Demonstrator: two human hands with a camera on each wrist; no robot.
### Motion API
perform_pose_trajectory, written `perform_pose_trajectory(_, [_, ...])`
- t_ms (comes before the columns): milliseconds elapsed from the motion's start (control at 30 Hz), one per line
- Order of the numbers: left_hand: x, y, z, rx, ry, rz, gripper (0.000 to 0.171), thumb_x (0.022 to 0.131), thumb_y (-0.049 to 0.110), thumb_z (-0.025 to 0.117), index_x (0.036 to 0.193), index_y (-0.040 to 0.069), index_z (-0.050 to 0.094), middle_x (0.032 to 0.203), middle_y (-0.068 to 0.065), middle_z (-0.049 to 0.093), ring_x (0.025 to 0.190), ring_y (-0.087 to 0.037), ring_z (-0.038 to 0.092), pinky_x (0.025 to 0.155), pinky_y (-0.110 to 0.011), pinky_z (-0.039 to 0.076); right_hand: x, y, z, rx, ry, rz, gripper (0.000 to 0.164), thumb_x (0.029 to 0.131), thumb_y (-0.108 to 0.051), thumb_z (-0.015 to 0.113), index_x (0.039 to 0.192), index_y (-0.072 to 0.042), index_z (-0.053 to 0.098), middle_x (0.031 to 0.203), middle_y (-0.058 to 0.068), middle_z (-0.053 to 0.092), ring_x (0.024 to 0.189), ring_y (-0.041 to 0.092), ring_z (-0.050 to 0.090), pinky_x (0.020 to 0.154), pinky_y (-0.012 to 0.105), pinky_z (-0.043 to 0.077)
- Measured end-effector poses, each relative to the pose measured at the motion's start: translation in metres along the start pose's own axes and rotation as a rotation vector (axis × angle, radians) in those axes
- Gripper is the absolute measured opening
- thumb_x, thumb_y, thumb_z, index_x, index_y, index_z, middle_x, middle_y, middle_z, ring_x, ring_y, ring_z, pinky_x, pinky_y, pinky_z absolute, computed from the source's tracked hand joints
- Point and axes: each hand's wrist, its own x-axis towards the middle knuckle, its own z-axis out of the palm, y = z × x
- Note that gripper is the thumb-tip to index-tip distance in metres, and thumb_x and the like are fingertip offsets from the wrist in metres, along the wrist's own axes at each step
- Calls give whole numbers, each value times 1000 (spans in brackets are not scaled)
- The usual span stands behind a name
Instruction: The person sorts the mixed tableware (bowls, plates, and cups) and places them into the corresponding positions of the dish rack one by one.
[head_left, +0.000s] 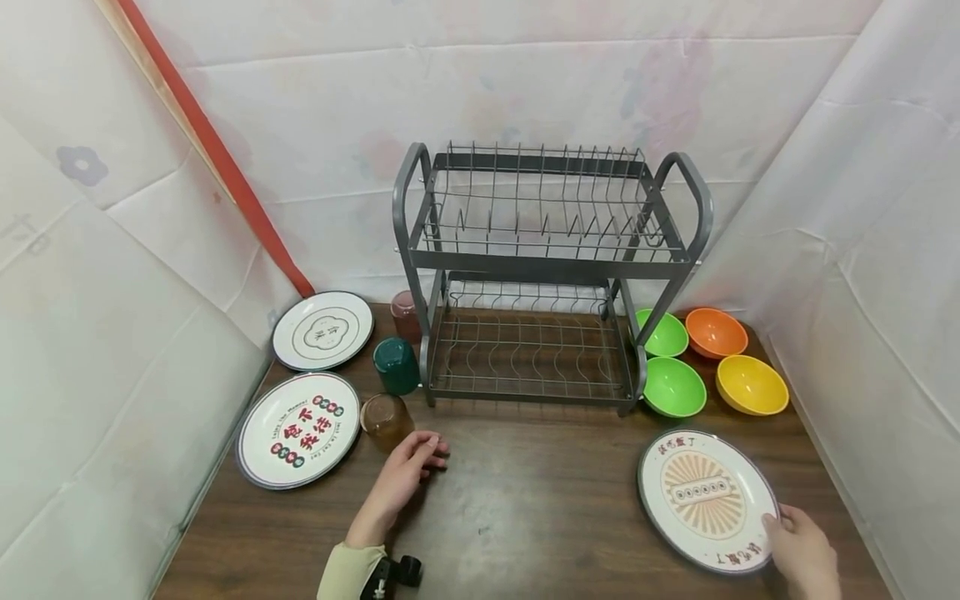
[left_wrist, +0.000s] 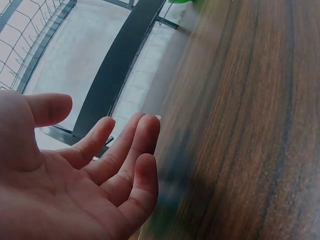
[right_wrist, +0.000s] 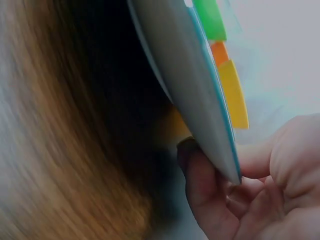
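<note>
My right hand [head_left: 804, 550] pinches the right rim of a white plate [head_left: 705, 500] with an orange sunburst print, thumb on top and fingers beneath. In the right wrist view the plate's pale underside [right_wrist: 185, 75] shows, tilted above the wooden table. My left hand [head_left: 408, 471] holds nothing; its fingers [left_wrist: 142, 135] are loosely bent, palm turned inward. Just behind that hand stands a brown glass cup [head_left: 386, 421]. A grey two-tier dish rack [head_left: 547, 268] stands at the back centre, its wire shelves bare.
Left of the rack are a teal cup [head_left: 396, 365], a reddish cup [head_left: 406, 315] and two plates, one with red lettering [head_left: 300, 429], one with a grey emblem [head_left: 322, 331]. Right of it sit two green bowls [head_left: 673, 386], an orange bowl [head_left: 716, 332] and a yellow bowl [head_left: 752, 384].
</note>
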Motion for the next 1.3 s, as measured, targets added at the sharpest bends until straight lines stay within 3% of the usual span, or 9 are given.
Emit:
perform_pose_trajectory(333, [0,0,9,16,-16,-7,35,106,24,49,128,-3,55,119,-17,66,102,-30,65,84,-39,46,-11,-30,9,-42,-112,-203,55,104,-25,48,138,17,38,133,40,48,117,56,48,96,64,36])
perform_pose_trajectory(533, [-3,0,12,27,-32,14,42,106,25,47,136,-4,50,126,-20,63,106,-32,64,86,-42,48,-18,-55,17,-63,-125,-270,50,104,-24,47,137,13,43,133,37,50,119,54,49,96,63,37])
perform_pose_trajectory(700, [-3,0,15,25,-63,37,44,107,26,47,138,-5,48,127,-20,63,107,-34,64,87,-43,48,-25,-77,30,-44,-125,-336,44,104,-21,49,136,9,48,130,33,56,112,45,56,94,59,39])
perform_pose_trajectory(1033, [-7,0,32,-9,-155,44,47,107,29,46,140,-4,45,127,-20,63,105,-32,65,88,-45,50,-45,-115,69,24,-158,-409,37,100,-13,53,132,6,54,114,24,67,88,23,62,80,40,46])
perform_pose_trajectory(1300, [-6,2,49,-51,-196,19,45,107,27,46,141,-3,45,127,-19,63,102,-33,66,86,-45,51,-54,-134,88,51,-170,-438,34,100,-10,55,130,6,56,106,17,69,82,17,61,76,37,49])
